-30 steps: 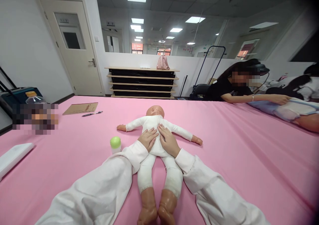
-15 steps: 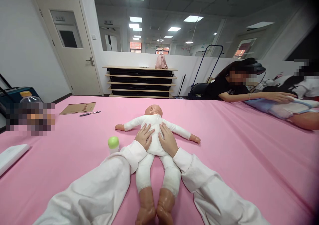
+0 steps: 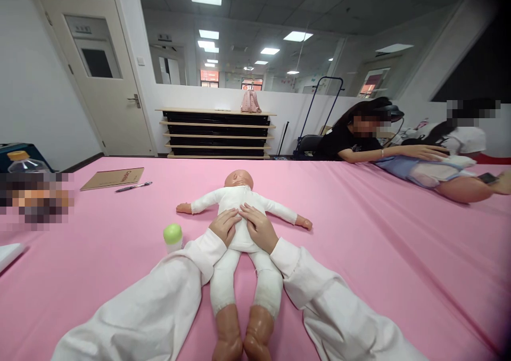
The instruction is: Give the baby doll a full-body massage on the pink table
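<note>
Open pink worktop (image 3: 359, 254) stretches to the right of the baby doll (image 3: 239, 212), unbroken toward the right edge until a second doll (image 3: 435, 177) and another person's arm (image 3: 399, 152) block the far right corner. On the doll's left, a green-capped bottle (image 3: 173, 237) stands just beside the left hand (image 3: 224, 225), narrowing passage there. Toward the far left corner lie a brown notebook (image 3: 112, 178) and a pen (image 3: 133, 187); a plastic bottle (image 3: 24, 164) stands at the left edge, a white object (image 3: 8, 254) nearer along it. The doll's outstretched arms bar the middle.
</note>
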Demonstrator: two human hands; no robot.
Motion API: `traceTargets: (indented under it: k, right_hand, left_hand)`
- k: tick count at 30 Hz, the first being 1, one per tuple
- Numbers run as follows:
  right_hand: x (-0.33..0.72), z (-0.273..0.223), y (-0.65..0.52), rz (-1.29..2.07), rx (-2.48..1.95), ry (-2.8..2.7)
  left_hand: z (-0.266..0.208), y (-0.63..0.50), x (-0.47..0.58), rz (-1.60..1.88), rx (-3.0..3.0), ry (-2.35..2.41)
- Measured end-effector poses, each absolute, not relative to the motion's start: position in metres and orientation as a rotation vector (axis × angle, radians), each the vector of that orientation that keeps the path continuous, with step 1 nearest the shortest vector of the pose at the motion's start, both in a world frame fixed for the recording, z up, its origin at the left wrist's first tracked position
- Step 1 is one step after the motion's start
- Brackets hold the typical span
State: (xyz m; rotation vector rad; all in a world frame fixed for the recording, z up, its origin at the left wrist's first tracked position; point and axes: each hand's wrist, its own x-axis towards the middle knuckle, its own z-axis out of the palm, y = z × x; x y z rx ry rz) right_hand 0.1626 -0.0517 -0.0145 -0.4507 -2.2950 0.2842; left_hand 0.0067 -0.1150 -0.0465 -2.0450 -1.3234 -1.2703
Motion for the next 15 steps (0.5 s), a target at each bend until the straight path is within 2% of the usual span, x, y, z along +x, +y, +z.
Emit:
traceTargets:
  k: [15]
  right_hand:
    - [0.1633,-0.0140,-0.0520,0.324,-0.481,-2.311]
  left_hand:
    - [-0.0425,-0.1172,0.0071,-1.336,-2.079,-1.398]
